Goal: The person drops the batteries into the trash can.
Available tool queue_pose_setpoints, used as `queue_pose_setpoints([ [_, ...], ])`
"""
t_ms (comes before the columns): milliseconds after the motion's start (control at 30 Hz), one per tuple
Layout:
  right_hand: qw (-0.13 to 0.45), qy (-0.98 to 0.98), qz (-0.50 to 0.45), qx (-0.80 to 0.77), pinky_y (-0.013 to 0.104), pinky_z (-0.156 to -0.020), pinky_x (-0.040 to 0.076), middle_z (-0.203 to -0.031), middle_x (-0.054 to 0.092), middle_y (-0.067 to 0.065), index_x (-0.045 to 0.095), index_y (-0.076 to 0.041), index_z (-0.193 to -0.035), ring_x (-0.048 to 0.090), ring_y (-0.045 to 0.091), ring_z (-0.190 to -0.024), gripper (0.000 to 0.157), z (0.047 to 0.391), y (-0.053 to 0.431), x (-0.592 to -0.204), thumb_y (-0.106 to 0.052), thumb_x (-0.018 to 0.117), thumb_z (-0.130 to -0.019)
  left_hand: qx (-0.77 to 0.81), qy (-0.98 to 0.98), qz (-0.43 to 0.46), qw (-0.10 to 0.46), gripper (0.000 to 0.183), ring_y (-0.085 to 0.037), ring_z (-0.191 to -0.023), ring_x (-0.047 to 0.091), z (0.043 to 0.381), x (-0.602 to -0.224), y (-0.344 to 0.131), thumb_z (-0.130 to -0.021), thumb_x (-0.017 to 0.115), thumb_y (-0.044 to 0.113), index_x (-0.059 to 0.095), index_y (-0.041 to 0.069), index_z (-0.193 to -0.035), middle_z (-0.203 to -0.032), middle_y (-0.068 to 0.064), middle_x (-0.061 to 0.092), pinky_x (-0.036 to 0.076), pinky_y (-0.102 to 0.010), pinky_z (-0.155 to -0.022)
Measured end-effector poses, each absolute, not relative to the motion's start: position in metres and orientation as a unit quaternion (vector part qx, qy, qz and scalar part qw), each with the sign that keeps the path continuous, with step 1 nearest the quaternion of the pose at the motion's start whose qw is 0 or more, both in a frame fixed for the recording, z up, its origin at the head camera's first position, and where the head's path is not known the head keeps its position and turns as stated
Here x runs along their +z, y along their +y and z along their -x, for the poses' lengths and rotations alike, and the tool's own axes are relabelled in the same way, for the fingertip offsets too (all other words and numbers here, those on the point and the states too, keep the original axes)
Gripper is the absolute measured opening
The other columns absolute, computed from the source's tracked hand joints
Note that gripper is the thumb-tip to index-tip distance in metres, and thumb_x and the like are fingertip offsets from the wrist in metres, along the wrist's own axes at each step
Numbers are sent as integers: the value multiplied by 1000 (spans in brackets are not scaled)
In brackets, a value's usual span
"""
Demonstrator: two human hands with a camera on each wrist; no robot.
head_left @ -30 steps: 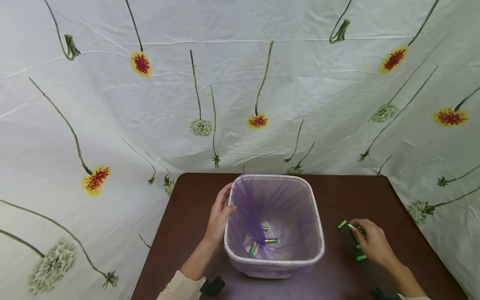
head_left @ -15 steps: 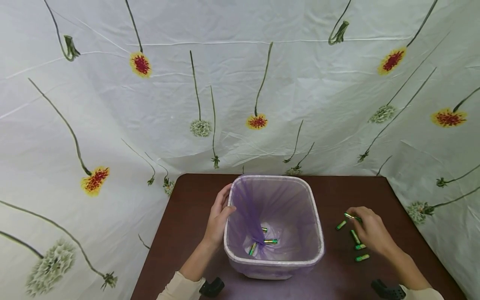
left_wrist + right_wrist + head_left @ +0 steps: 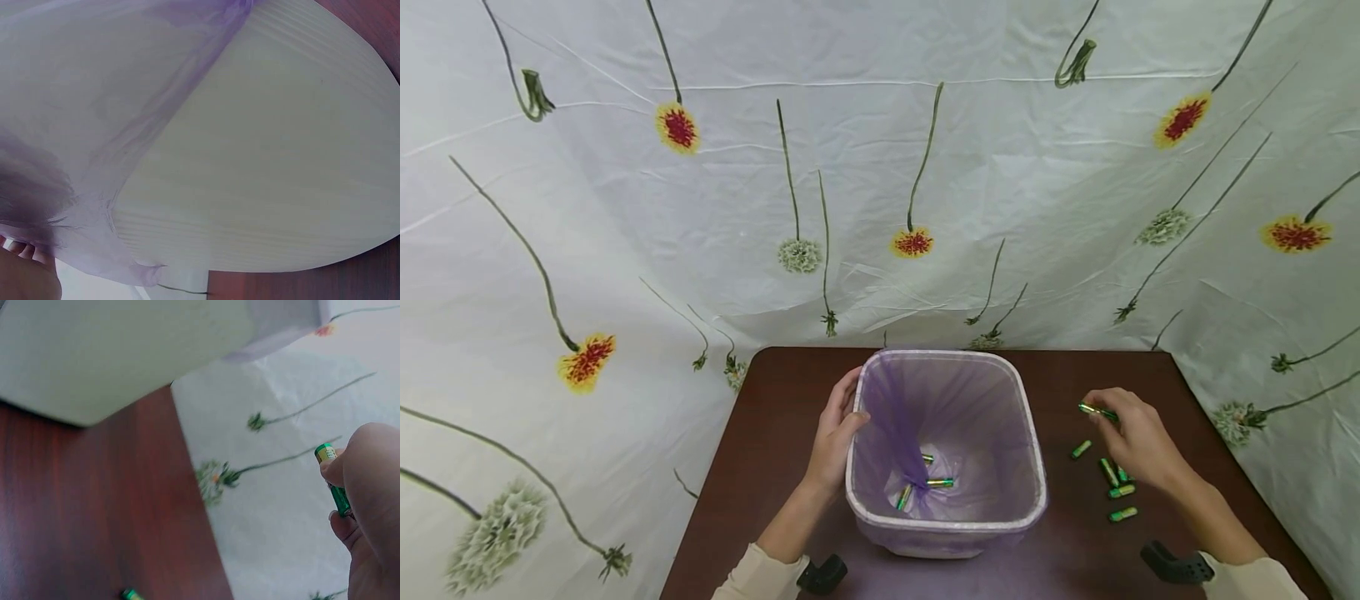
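The right hand [image 3: 1138,437] pinches a battery [image 3: 1096,411]; the left hand [image 3: 833,442] grips the bin [image 3: 951,526]. Only the head view shows three batteries [image 3: 940,482] inside.

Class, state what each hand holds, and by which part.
Left hand: the bin, by its left rim. Right hand: a battery, by its sides, one end free.

Pale cream sleeves [image 3: 763,575] and rounded black wrist-worn devices [image 3: 1174,567]

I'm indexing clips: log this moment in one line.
left hand: holds purple-lined white plastic bin | right hand: pinches green-gold cylindrical battery | similar batteries: inside bin and on dark brown table
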State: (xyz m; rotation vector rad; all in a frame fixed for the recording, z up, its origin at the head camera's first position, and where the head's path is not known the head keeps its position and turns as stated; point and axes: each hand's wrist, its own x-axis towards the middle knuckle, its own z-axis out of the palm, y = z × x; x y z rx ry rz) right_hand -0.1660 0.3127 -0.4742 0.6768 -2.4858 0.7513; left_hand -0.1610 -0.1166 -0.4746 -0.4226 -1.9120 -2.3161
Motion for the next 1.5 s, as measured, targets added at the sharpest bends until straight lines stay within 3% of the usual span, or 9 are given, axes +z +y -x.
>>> queue_pose_setpoints([
  [367, 217, -889, -260, 309, 27, -62, 46, -101, 66, 3, 70, -5, -108, 57, 11, -84, 28, 172, 289, -433, 13, 73, -86, -764, -627, 143, 51, 64, -31, -148, 32, 162, -474, -118, -92, 44, -7, 34, -3, -155, -161, -19, 34, 38, -26, -110],
  [600, 193, -882, -292, 315, 28, -62, 44, -103, 65, -2, 69, -11, -109, 51, 9, -81, 30, 175, 269, -406, 11, 71, -89, -765, -627, 143, 47, 64, -30, -148, 32, 161, -474, -117, -93, 44, -7, 34, -3, -156, -161, -19, 34, 39, -26, -109],
  [833, 162, -872, -339, 315, 31, -63, 46, -106, 67, -3, 70, -10, -109, 54, 11, -84, 25, 181, 236, -382, 9, 70, -92, -769, -623, 137, 45, 65, -31, -145, 35, 161, -471, -119, -93, 45, -7, 33, -3, -156, -161, -18, 35, 41, -27, -107],
  [1200, 121, -861, -401, 288, 40, -76, 50, -112, 67, 2, 70, -8, -111, 60, 21, -103, 23, 191, 191, -373, 6, 69, -93, -744, -655, 129, 31, 66, -34, -143, 39, 162, -469, -120, -94, 46, -7, 33, 0, -158, -158, -20, 38, 44, -24, -102],
  [1500, 99, -846, -435, 292, 39, -79, 52, -104, 65, -3, 70, -8, -109, 61, 15, -96, 23, 200, 169, -375, 5, 72, -91, -727, -672, 139, 41, 67, -34, -143, 39, 163, -467, -122, -91, 47, -9, 36, 0, -156, -156, -21, 41, 42, -24, -103],
])
